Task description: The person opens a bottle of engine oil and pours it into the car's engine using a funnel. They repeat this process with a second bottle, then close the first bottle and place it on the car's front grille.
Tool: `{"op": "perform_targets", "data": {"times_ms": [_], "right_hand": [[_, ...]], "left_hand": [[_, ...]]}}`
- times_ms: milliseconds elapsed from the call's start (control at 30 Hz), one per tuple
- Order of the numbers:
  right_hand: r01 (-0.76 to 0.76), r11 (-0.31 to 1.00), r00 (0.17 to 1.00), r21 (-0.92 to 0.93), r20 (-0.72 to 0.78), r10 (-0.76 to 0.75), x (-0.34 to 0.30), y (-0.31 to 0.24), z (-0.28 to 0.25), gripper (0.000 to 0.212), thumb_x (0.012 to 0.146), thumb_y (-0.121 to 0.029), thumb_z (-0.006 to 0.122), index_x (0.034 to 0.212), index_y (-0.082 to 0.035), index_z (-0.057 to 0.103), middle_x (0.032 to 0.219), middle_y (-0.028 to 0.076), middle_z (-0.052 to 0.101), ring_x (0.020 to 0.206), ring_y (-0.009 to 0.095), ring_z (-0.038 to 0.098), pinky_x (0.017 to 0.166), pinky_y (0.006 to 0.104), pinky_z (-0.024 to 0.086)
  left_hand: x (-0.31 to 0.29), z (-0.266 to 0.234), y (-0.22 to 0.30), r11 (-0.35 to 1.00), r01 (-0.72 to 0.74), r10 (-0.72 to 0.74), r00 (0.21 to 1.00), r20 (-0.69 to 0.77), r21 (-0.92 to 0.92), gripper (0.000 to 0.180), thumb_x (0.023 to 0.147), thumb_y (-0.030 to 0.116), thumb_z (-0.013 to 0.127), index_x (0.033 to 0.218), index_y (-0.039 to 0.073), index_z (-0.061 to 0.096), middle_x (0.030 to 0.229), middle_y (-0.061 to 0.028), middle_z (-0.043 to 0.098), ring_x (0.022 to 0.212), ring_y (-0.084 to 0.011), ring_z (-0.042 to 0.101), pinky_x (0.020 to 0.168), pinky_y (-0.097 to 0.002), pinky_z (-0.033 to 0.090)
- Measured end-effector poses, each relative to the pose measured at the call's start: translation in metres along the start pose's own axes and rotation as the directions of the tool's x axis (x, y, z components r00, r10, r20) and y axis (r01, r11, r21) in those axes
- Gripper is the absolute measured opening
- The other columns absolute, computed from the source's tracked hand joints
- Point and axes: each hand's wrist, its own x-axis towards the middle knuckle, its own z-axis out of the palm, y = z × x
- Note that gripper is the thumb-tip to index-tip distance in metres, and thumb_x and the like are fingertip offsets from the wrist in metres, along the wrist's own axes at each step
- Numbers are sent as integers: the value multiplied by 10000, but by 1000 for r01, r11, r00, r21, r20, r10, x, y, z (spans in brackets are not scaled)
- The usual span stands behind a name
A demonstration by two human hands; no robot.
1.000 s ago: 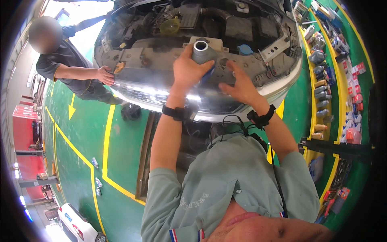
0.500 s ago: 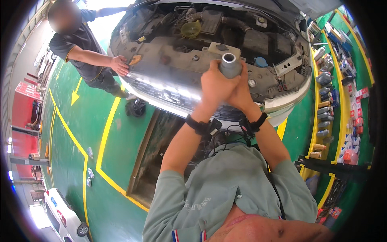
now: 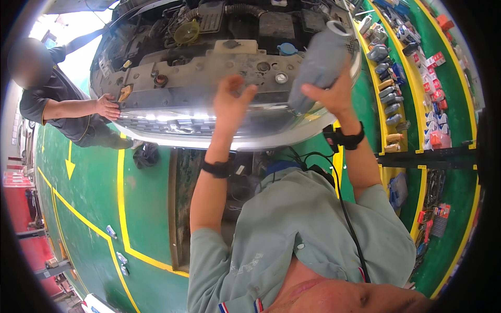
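My right hand (image 3: pixel 338 93) is wrapped round a grey plastic bottle (image 3: pixel 319 67). The bottle tilts over the right front corner of a white car, its pale round neck pointing up and to the right; motion blurs it somewhat. Apart from it, my left hand (image 3: pixel 232 104) hovers above the car's front edge, holding nothing, with fingers spread and slightly bent. Behind my hands lies the uncovered engine bay (image 3: pixel 274 26). A yellow-green funnel (image 3: pixel 187 33) stands in it. Nearer are a pale reservoir (image 3: pixel 235 47) with a dark cap and a blue cap (image 3: pixel 287 49).
At the left a co-worker's hand (image 3: pixel 107 107) rests on the car's front edge, beside an orange-brown item (image 3: pixel 125 93). A black bag (image 3: pixel 146 156) lies on the green floor. Yellow shelves (image 3: pixel 389 104) with bottles and boxes run along the right. A floor pit (image 3: pixel 180 208) lies below.
Both hands were together round the bottle; my left hand has let go and moved left. My right hand has carried the bottle to the right and tilted it. The view has shifted right.
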Motion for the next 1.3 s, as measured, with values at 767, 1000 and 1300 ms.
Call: {"op": "perform_targets", "data": {"times_ms": [767,1000,1300], "right_hand": [[144,977,988,-155,-25,-149,104,-1,-109,825,684,-387,928,1297,27,561,1140,99,658,1018,204,641,910,348,525],[144,989,985,-47,107,-138,213,20,-37,884,659,-404,924,1351,3,555,1145,114,671,1068,223,657,950,373,531],[356,935,908,-8,242,-343,301,98,113,995,686,-229,925,1500,2,401,1340,203,559,1262,287,538,1077,397,426]], "left_hand": [[72,61,-52,783,-151,200,980,-16,604,480,781,185,777,1206,39,606,1179,-163,684,1147,-372,605,1003,-464,489],[100,-31,-75,727,-6,97,991,-94,686,546,776,156,787,1274,78,576,1150,-99,695,1100,-351,623,947,-462,512],[96,-68,-81,811,112,-44,990,-133,574,624,786,237,852,1326,73,587,1195,-90,700,1037,-276,629,942,-411,523]]}}
